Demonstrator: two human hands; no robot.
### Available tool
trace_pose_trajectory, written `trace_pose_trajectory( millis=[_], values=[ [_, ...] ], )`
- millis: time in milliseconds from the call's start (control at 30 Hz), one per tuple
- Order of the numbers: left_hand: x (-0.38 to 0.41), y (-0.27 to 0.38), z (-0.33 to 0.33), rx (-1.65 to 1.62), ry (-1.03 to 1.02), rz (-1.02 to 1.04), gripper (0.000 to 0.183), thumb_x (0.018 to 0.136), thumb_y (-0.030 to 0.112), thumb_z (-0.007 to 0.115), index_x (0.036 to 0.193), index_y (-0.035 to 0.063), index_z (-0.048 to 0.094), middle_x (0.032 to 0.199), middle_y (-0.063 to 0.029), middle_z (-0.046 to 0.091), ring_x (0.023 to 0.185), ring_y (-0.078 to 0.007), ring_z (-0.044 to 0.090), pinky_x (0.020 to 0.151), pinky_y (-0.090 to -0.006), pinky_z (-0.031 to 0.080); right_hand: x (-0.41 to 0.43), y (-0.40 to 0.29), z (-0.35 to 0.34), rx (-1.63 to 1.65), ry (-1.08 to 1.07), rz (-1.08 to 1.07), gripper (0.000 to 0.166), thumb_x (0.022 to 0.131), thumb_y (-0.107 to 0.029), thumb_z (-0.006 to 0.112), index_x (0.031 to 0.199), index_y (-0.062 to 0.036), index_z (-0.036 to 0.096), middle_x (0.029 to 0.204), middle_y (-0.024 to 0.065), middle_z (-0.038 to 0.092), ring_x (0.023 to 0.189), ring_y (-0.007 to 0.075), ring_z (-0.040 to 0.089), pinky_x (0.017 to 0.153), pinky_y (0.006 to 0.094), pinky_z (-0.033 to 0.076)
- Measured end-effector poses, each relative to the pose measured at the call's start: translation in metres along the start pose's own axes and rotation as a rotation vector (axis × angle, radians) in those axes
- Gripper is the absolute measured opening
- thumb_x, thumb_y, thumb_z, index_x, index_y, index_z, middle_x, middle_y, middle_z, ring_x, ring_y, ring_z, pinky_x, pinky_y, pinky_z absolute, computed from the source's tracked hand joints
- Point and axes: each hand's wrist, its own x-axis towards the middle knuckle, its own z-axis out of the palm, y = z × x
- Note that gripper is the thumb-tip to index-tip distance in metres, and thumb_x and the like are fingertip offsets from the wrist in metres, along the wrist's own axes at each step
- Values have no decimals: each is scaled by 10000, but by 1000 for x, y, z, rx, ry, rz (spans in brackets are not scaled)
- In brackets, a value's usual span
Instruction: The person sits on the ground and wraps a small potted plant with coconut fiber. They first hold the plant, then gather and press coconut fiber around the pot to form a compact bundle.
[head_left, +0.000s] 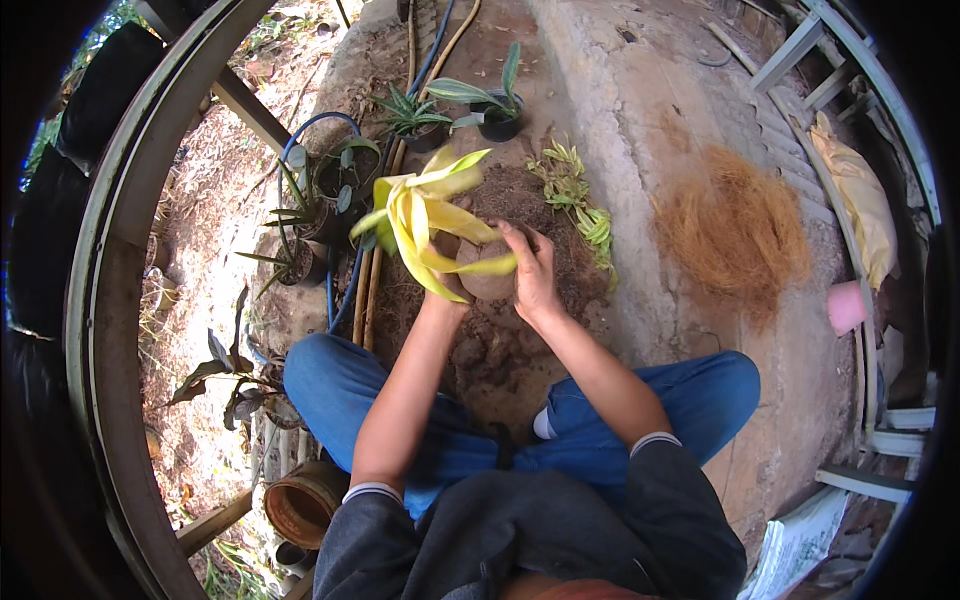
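Note:
Between my two hands is a rounded brown clump of soil (486, 283), which looks like a root ball. A plant with long yellow-green leaves (411, 214) leans to the left over it; some leaves are blurred. My left hand (450, 287) cups the clump's left side, its fingers mostly hidden behind the leaves. On the other side my right hand (535, 271) presses against the clump with fingers curved over its top. Beneath them lies a heap of dark loose soil (510, 187), with lumps of wet-looking earth (491, 352) nearer to me.
Leafy cuttings (574, 195) lie right of the soil. Farther right is a pile of brown fibre (735, 232) on the concrete. Potted plants (499, 120) stand beyond and to the left (304, 262), alongside hoses (367, 292). A brown pot (300, 506) lies tipped near my left knee.

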Motion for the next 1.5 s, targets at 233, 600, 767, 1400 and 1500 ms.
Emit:
trace_pose_trajectory(
  millis=[233, 600, 767, 1400, 1500],
  values=[
    [-4, -4, -8, -124, 113, -143, 869, 816, 740, 307, 1417, 117, 231, 1384, -117, 376, 1239, -294, 417, 1012, -484, 349, -1, -8, 7, 253, 51, 77, 478, 921, -392, 470, 1218, -20, 510, 1208, 106, 538, 1177, 197, 464, 1021, 361, 328],
    [-2, -11, -9, -181, 161, -209, 903, 786, 773, 309, 1399, 111, 288, 1383, -121, 391, 1265, -281, 383, 1057, -479, 272, 1, 5, 2, 211, 142, 42, 586, 877, -457, 540, 1265, -24, 464, 1241, 84, 515, 1203, 188, 441, 1038, 385, 311],
    [-5, -12, -19, -358, 0, -215, 886, 771, 769, 361, 1345, 95, 381, 1340, -114, 430, 1229, -280, 419, 1048, -454, 305, -3, 1, 13, -331, -86, -297, 595, 845, -341, 628, 1294, -5, 432, 1254, 132, 499, 1193, 226, 447, 1016, 362, 340],
    [6, -9, -44, -128, 240, -283, 858, 776, 785, 309, 1237, 78, 463, 1228, -136, 514, 1140, -287, 504, 975, -458, 392, 1, -11, 5, 23, -12, 84, 654, 905, -545, 425, 1348, -65, 394, 1354, 120, 423, 1320, 225, 305, 1088, 432, 187],
    [7, -11, -55, -164, 158, -205, 891, 762, 799, 303, 1287, 92, 433, 1273, -134, 491, 1165, -295, 482, 974, -462, 394, 8, -7, 5, -85, 73, -83, 608, 921, -505, 424, 1313, -41, 436, 1328, 127, 460, 1302, 234, 336, 1088, 399, 193]
  ],
)
